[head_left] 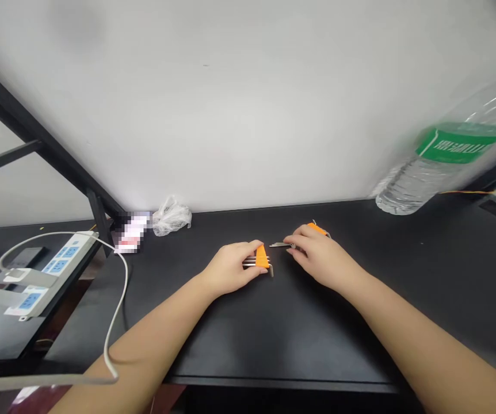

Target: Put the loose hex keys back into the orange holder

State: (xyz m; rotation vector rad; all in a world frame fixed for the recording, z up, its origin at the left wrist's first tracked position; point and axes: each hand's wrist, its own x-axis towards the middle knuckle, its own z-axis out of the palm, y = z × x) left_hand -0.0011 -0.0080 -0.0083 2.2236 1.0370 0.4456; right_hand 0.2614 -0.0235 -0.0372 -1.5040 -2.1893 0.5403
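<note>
My left hand (pixel 233 268) is closed around an orange hex key holder (pixel 262 257), thumb and fingers at its two ends. Several metal keys run through this holder, and one bent short end sticks out on the right. Just to the right, my right hand (pixel 316 256) pinches a few thin metal hex keys (pixel 279 245), whose ends point left toward the holder. Behind my right hand lies a second orange holder (pixel 317 229) with bits of metal showing at its edges; the hand hides part of it.
A large water bottle (pixel 457 144) with a green label stands at the back right. A crumpled plastic bag (pixel 172 217) lies against the wall, beside a blurred pink-white item (pixel 132 233). On the left are a power strip (pixel 58 270) and a white cable (pixel 124 287) crossing above my left forearm.
</note>
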